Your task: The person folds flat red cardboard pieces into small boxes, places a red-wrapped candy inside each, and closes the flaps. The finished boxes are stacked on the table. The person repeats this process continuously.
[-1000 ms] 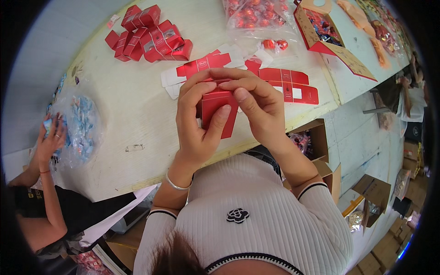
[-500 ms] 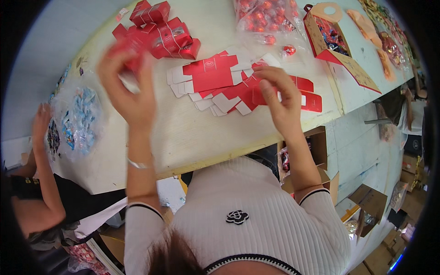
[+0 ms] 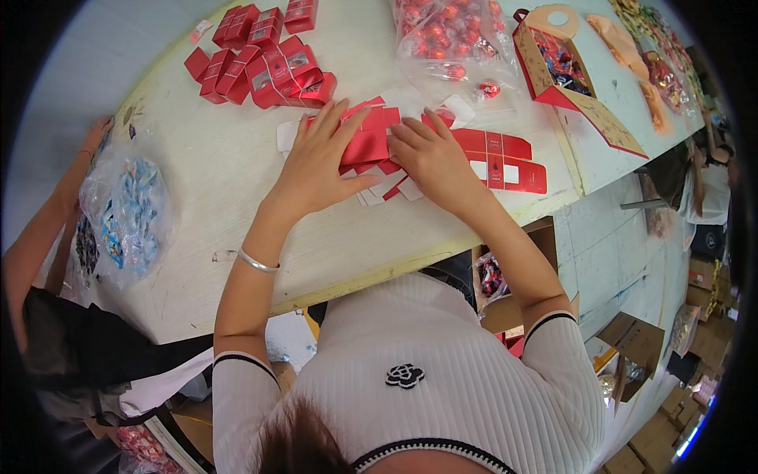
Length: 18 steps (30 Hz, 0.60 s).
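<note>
Both hands are back at frame centre: left hand point(image 3: 320, 162) and right hand point(image 3: 430, 158) lie open-fingered on the flat red cartons point(image 3: 371, 146), gripping nothing; another fold is starting.

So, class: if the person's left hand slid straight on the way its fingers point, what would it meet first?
The left hand lies on the flat red box blanks, fingers pointing up and slightly right. Past those comes bare table, then probably the clear bag of red sweets. The folded red boxes sit left of that line.
</note>
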### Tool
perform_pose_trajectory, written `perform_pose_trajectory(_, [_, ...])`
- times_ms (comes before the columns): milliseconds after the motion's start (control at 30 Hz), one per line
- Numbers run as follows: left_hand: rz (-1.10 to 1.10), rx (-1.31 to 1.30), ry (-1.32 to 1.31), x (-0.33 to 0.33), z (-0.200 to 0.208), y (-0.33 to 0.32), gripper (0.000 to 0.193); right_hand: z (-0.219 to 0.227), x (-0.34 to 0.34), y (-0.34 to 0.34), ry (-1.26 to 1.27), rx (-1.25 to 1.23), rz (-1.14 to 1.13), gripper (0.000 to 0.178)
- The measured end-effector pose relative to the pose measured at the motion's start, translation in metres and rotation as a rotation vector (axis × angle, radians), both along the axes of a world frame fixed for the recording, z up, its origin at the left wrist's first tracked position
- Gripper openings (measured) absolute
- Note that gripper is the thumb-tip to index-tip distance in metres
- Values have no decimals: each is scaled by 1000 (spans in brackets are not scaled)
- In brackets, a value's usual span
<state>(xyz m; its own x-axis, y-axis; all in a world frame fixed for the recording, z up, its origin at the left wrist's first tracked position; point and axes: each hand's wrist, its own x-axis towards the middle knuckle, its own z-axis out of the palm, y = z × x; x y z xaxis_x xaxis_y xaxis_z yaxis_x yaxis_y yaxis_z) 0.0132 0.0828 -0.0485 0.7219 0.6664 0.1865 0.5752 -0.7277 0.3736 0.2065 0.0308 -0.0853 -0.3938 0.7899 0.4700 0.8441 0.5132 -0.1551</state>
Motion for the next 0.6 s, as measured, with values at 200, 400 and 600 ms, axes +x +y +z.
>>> perform_pose_trajectory(200, [28, -159, 134, -11, 7, -10, 81, 33, -9, -12, 91, 206, 109, 18])
perform_pose_trajectory(400, [-219, -624, -100, -24, 40, -3, 86, 48, -18, -16, 221, 475, 228, 17])
perform_pose_trajectory(600, [-176, -622, -295, -27, 45, -12, 88, 77, -21, -21, 201, 445, 254, 25])
